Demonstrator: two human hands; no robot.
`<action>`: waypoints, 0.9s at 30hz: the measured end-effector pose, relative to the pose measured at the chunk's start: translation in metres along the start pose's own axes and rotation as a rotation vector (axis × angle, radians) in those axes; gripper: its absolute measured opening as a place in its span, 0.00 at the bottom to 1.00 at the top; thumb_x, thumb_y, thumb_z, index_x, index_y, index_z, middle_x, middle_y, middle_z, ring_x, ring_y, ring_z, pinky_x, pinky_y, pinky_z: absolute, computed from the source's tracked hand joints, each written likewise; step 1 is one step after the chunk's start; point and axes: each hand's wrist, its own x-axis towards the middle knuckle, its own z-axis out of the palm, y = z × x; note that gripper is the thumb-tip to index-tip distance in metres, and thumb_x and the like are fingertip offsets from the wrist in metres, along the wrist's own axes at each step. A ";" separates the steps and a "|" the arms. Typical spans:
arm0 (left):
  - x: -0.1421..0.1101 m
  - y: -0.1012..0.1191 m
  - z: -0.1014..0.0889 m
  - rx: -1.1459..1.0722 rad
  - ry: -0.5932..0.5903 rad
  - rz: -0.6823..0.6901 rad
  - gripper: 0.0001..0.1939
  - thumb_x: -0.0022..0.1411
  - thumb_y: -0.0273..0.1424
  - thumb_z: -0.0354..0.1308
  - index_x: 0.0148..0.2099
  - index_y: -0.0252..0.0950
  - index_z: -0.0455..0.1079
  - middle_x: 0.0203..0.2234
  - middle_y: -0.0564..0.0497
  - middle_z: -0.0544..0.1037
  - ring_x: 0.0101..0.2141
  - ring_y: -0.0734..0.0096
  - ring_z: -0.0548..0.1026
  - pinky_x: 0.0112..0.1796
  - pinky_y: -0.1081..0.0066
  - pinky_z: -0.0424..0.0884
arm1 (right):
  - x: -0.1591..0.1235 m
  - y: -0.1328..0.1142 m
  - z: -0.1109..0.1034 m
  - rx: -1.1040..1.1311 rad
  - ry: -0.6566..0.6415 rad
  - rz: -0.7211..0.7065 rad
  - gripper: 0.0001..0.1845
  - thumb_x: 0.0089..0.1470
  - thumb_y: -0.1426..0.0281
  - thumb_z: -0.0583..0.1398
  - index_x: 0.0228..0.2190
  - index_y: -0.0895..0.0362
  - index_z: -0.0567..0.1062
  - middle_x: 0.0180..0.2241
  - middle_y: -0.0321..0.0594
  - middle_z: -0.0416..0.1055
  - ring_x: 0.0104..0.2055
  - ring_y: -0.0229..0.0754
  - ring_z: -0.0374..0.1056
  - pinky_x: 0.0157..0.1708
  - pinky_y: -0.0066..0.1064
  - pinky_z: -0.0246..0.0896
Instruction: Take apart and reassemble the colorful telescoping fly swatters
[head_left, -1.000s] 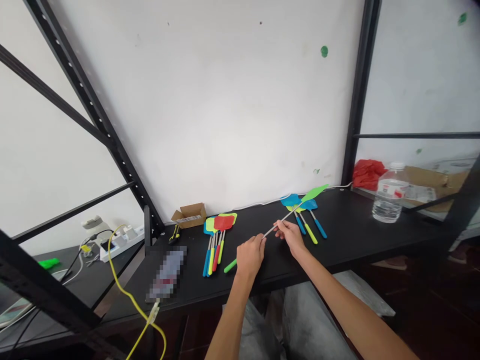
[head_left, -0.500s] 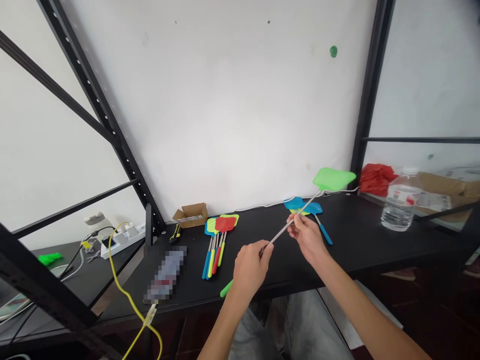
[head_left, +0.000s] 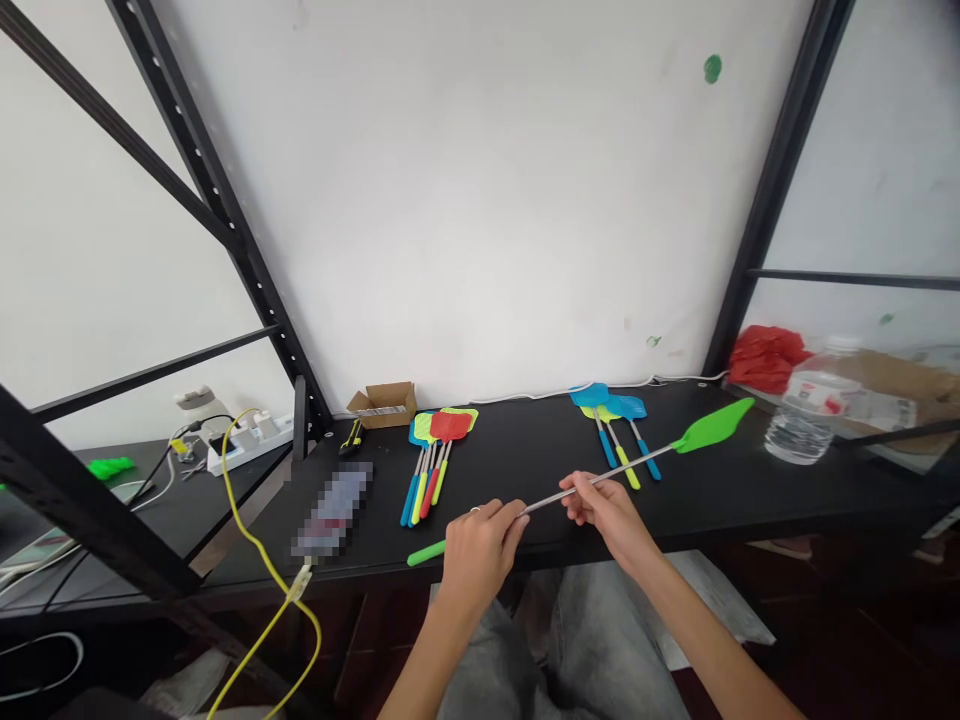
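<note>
A green fly swatter [head_left: 711,428] with a thin metal shaft is held low above the table's front edge, its head pointing right. My left hand [head_left: 480,552] is closed around it near the handle, whose green end sticks out to the left. My right hand [head_left: 609,512] pinches the metal shaft about midway. Beyond my right hand, a small group of blue and yellow fly swatters [head_left: 609,408] lies on the table. Left of centre, several blue, yellow and red fly swatters [head_left: 450,428] lie in an overlapping bunch.
On the black table [head_left: 517,440] are an open cardboard box [head_left: 386,405], a black-and-yellow cutter [head_left: 350,437] and a blurred-out flat object [head_left: 334,508]. A yellow cable [head_left: 259,540] hangs over the left edge. At right stand a water bottle [head_left: 814,405] and a red bag [head_left: 766,358].
The green swatter's head has swung down and to the right, turning nearly edge-on. Both hands keep hold of it. The view has shifted, and the right-hand group of swatters shows more fully.
</note>
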 end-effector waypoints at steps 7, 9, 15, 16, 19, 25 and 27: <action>-0.002 -0.014 0.008 -0.050 -0.029 0.058 0.16 0.72 0.40 0.47 0.43 0.44 0.75 0.27 0.53 0.77 0.29 0.71 0.75 0.27 0.72 0.56 | 0.003 0.005 -0.015 -0.139 -0.083 -0.104 0.20 0.54 0.52 0.64 0.32 0.57 0.83 0.33 0.47 0.77 0.36 0.46 0.72 0.41 0.37 0.65; -0.002 -0.017 0.005 -0.055 -0.023 0.067 0.17 0.72 0.41 0.46 0.44 0.43 0.75 0.27 0.53 0.77 0.29 0.71 0.75 0.27 0.72 0.56 | 0.004 0.007 -0.018 -0.096 -0.062 -0.114 0.19 0.53 0.52 0.65 0.31 0.56 0.84 0.35 0.47 0.77 0.38 0.47 0.72 0.44 0.39 0.65; 0.001 -0.016 -0.012 -0.065 -0.040 0.095 0.17 0.72 0.41 0.46 0.44 0.43 0.75 0.26 0.53 0.77 0.28 0.71 0.75 0.27 0.72 0.55 | 0.003 -0.003 -0.023 -0.030 -0.013 -0.103 0.19 0.50 0.53 0.67 0.30 0.56 0.84 0.37 0.46 0.77 0.38 0.47 0.72 0.45 0.39 0.65; 0.002 -0.015 -0.013 -0.060 -0.040 0.097 0.17 0.72 0.41 0.46 0.44 0.43 0.75 0.26 0.53 0.77 0.28 0.71 0.75 0.26 0.72 0.54 | 0.003 -0.004 -0.023 -0.026 -0.006 -0.097 0.19 0.50 0.52 0.67 0.30 0.56 0.84 0.36 0.46 0.77 0.37 0.47 0.72 0.44 0.39 0.65; 0.003 -0.014 -0.012 -0.043 -0.037 0.107 0.17 0.73 0.41 0.45 0.44 0.43 0.75 0.25 0.52 0.77 0.27 0.70 0.75 0.25 0.72 0.53 | 0.003 -0.007 -0.024 -0.025 0.014 -0.079 0.20 0.48 0.51 0.67 0.30 0.57 0.83 0.34 0.47 0.77 0.37 0.47 0.72 0.42 0.38 0.65; 0.003 -0.028 -0.005 0.045 0.021 0.135 0.16 0.72 0.41 0.47 0.45 0.43 0.75 0.26 0.52 0.77 0.26 0.71 0.75 0.24 0.71 0.51 | 0.009 -0.011 -0.033 0.050 0.180 -0.030 0.23 0.43 0.50 0.70 0.25 0.58 0.82 0.30 0.47 0.77 0.34 0.45 0.71 0.37 0.35 0.66; 0.003 -0.033 -0.006 0.041 0.028 0.139 0.16 0.72 0.41 0.47 0.46 0.44 0.75 0.26 0.52 0.78 0.27 0.71 0.75 0.25 0.72 0.52 | 0.010 -0.015 -0.037 0.062 0.223 -0.031 0.23 0.42 0.50 0.70 0.25 0.58 0.82 0.29 0.46 0.76 0.33 0.44 0.71 0.36 0.34 0.66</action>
